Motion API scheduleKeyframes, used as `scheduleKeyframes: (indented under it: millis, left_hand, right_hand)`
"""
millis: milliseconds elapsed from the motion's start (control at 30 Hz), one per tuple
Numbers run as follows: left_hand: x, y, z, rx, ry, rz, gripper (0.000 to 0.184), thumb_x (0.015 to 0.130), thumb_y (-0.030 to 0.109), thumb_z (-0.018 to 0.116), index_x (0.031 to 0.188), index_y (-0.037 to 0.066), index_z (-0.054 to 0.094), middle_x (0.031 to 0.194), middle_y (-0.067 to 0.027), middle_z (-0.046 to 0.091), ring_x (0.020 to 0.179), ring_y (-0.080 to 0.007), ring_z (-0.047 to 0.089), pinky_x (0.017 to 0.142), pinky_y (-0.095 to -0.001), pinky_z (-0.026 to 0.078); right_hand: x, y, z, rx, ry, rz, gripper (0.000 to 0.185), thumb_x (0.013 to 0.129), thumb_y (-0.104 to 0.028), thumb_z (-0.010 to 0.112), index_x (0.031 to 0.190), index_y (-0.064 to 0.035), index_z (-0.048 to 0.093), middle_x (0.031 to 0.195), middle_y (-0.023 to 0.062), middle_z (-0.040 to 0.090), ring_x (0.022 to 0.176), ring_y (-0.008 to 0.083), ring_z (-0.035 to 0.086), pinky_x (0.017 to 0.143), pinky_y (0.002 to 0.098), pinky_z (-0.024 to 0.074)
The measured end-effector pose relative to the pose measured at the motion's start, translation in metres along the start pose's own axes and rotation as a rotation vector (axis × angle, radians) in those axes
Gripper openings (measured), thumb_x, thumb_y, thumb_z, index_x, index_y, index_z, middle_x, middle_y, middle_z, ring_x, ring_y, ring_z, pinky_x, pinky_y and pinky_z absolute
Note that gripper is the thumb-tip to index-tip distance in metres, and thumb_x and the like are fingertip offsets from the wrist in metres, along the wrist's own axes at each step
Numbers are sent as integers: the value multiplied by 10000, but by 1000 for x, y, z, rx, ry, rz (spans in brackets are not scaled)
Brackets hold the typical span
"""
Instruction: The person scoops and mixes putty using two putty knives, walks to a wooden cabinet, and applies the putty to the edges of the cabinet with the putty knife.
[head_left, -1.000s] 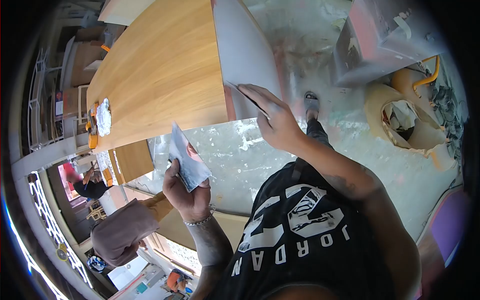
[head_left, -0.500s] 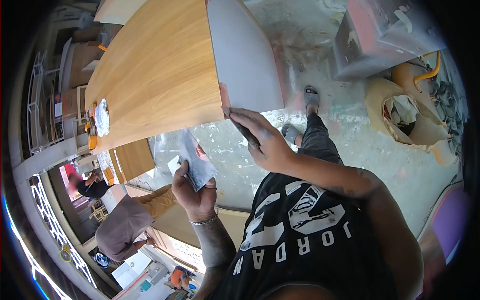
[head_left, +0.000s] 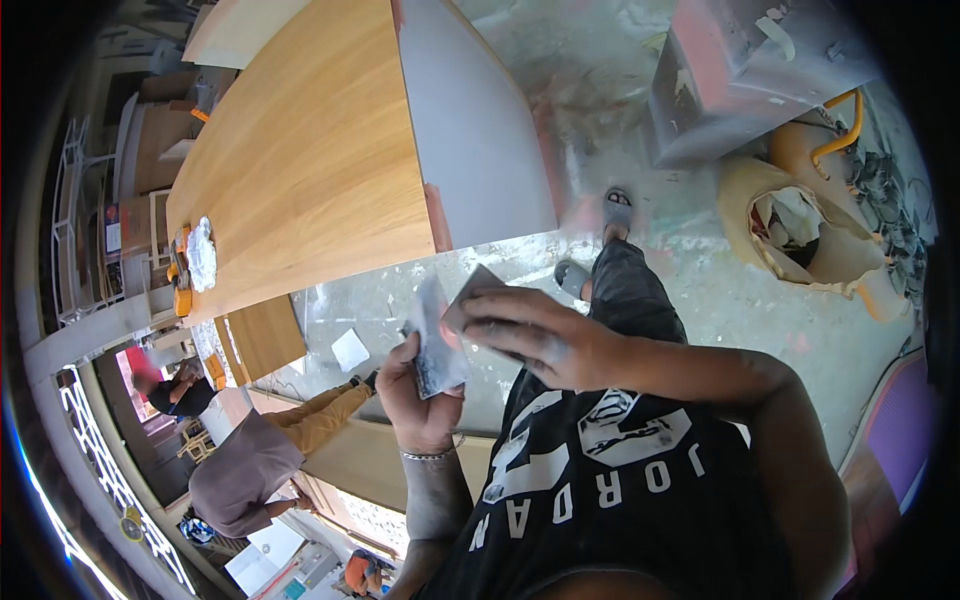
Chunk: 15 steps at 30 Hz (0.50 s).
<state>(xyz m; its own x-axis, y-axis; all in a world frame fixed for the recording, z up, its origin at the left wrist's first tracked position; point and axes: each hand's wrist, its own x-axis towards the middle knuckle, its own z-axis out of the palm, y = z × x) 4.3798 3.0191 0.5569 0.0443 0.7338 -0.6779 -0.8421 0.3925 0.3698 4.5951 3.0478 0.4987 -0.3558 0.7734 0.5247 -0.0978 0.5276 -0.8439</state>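
Just off the corner of the wooden board (head_left: 300,150), the left hand (head_left: 418,408) is pinching a plate (head_left: 432,362) carrying pink paste (head_left: 449,335), the right hand (head_left: 578,345) is pinching a scraper (head_left: 481,283) against or beside it, and pink patches (head_left: 438,217) are already edging the board's grey side (head_left: 475,140), its middle lacking any.

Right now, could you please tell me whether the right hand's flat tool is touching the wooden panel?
No, floor shows between the flat tool in the right hand and the wooden panel.
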Motion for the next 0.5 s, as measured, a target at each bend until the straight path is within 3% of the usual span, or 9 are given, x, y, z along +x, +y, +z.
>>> scheduleKeyframes:
  millis: [33,100,200,267,300,400,500]
  left_hand:
    - [-6,5,6,-112,-172,-30,404,969,184,468,1332,6,477,1092,-106,619,684,-146,494,492,-279,409]
    - [-14,16,19,-87,-191,112,405,965,160,469,1336,-4,467,1119,-124,600,755,-160,490,567,-290,408]
    - [-16,26,21,-153,-255,200,424,938,105,488,1339,-30,452,1210,-174,581,956,-221,521,765,-346,441]
    - [-15,25,19,-239,-289,194,454,903,46,515,1338,-59,439,1304,-219,559,1215,-298,564,1020,-428,488]
    - [-15,20,22,-162,-186,237,437,928,96,491,1345,-29,447,1244,-188,592,988,-228,550,796,-357,480]
    - [-16,8,21,-96,-65,256,429,953,144,456,1364,20,451,1188,-149,635,809,-176,561,614,-305,506]
    - [-20,1,20,-126,-30,246,429,956,149,451,1369,31,451,1202,-143,633,839,-188,573,628,-315,511]
  right_hand:
    - [-3,3,-12,-127,-225,80,632,758,116,552,1339,-131,543,1336,137,526,1238,311,520,1049,417,424]
    - [-12,22,-21,-93,-334,188,628,781,120,495,1362,-116,525,1342,153,526,1243,303,520,1056,384,416]
    - [8,38,-25,-109,-28,283,659,752,129,425,1381,-55,495,1358,196,517,1263,344,503,1072,378,390]
    - [34,56,-26,-144,95,223,644,753,124,457,1368,-65,497,1343,209,514,1234,372,500,1048,404,408]
    - [46,65,-26,-134,93,214,644,753,124,457,1368,-65,497,1343,209,514,1234,372,500,1048,404,408]
    - [67,81,-24,-90,162,178,614,767,123,447,1349,-61,512,1336,180,532,1234,367,499,1034,405,420]
    - [70,86,-21,-38,137,150,606,767,128,454,1339,-58,519,1328,178,536,1224,364,506,1031,400,420]
